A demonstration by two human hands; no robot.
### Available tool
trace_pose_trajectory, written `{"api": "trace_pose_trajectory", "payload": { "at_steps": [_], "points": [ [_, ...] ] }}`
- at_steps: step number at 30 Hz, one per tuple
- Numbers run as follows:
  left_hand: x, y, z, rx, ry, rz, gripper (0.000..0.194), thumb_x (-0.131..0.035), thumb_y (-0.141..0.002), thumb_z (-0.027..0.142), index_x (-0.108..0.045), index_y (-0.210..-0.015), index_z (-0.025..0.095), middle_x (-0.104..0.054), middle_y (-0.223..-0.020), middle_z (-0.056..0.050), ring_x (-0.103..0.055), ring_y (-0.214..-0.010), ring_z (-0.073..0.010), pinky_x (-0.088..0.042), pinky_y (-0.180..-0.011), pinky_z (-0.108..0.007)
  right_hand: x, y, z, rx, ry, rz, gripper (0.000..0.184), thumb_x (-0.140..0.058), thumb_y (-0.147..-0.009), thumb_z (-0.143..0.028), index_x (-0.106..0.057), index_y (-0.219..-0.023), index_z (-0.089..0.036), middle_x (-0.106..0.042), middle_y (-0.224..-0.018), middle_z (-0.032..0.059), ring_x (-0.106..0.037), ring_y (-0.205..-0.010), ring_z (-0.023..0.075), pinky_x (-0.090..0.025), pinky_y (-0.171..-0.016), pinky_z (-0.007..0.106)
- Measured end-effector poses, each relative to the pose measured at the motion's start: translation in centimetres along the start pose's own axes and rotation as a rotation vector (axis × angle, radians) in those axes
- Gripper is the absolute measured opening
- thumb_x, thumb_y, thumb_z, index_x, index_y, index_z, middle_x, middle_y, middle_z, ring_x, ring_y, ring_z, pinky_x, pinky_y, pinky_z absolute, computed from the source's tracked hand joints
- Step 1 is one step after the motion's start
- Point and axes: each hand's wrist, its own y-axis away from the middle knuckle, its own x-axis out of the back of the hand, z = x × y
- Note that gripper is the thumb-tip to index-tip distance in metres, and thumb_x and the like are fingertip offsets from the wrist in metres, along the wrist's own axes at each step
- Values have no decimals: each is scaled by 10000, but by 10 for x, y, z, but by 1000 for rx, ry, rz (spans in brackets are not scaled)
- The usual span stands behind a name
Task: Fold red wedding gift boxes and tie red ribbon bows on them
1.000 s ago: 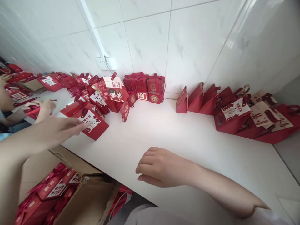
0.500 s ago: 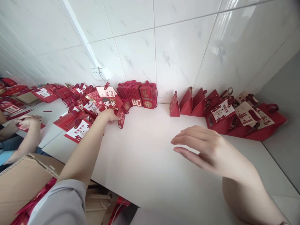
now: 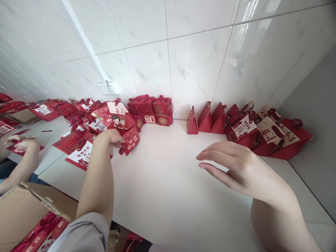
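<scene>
My left hand (image 3: 111,137) reaches to the left part of the white table, its fingers closed on the near end of a small red gift box (image 3: 131,140) with pale lettering. That box is tilted, with a strap at its lower end; part of it is hidden by my fingers. Just behind stands a larger red gift box (image 3: 119,120) with a cartoon couple and a white tag. Over the table at the right, my right hand (image 3: 233,166) hovers with nothing in it, thumb apart from the fingers. Beyond it, red triangular gift boxes (image 3: 217,119) stand in a row.
Stacked cube boxes with ribbons (image 3: 162,110) stand against the tiled wall. More tagged red boxes (image 3: 81,150) crowd the left. A cardboard carton (image 3: 23,206) holding red boxes sits at lower left. A co-worker's hands (image 3: 26,145) are at far left.
The small red box in my left hand has turned, so more of its lettered face shows. My right hand stays much the same. The view has shifted slightly.
</scene>
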Motion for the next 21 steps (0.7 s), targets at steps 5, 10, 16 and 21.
{"api": "trace_pose_trajectory", "payload": {
  "at_steps": [5, 10, 16, 21],
  "points": [
    [4, 27, 11, -215, -63, 115, 177, -620, -723, 361, -617, -670, 193, -601, -615, -22, -581, -573, -186, -434, -559, -283, 2, -1, 4, -24, 13, 0, 123, -506, -1038, -253, -609, -1068, -192, -645, -941, 59, -631, -869, 206, -484, -781, 348],
    [-31, 48, 50, -653, -209, 68, 243, -521, -814, 368, -611, -670, 193, -651, -735, -22, -590, -696, -183, -403, -638, -275, -5, -4, 7, -50, 20, -26, 168, -481, -1049, -289, -619, -1060, -193, -651, -957, 61, -639, -865, 200, -495, -778, 336],
    [-78, 115, 92, -913, -225, 161, 242, -483, -890, 353, -662, -788, 224, -686, -733, -15, -600, -691, -181, -380, -630, -303, -44, -15, 4, -253, -35, -178, 511, -660, -956, -360, -416, -1373, -191, -567, -1289, 108, -592, -1113, 264, -518, -878, 400],
    [-73, 145, 82, -947, 37, 303, 304, -570, -871, 530, -710, -986, 286, -730, -969, 4, -647, -884, -205, -458, -745, -293, -67, -22, 4, -299, -123, -337, 279, -639, -949, -213, -522, -1202, -216, -656, -1049, 36, -640, -871, 210, -488, -687, 304]
  ]
}}
